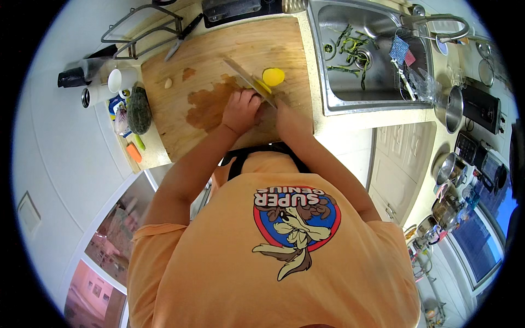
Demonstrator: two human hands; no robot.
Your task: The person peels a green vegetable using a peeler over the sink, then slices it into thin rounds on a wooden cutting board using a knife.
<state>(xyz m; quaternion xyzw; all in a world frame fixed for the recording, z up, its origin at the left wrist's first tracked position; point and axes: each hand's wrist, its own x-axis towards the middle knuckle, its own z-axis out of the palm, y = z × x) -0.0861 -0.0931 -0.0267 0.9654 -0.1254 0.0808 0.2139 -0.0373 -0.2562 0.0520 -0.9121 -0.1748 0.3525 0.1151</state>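
My right hand (290,121) is closed on the handle end of a kitchen knife (246,77), whose blade points up and left over the wooden cutting board (262,37). Just left of the blade, my left hand (242,108) rests with bent fingers on a piece of food mostly hidden beneath them. A thin yellow slice (263,85) lies against the blade. Beside it, to the right, sits a round yellow cut piece (273,76), perhaps squash. A wet patch (209,104) darkens the board left of my left hand. Farther left lies a small pale clove-like piece (168,83).
Green peel strips (352,47) lie in the steel sink (318,61) at right. A second knife (184,37) rests at the board's upper left, near a metal rack (143,33). Left of the board are a dark green squash (139,110), an onion (121,121) and a carrot piece (133,152).
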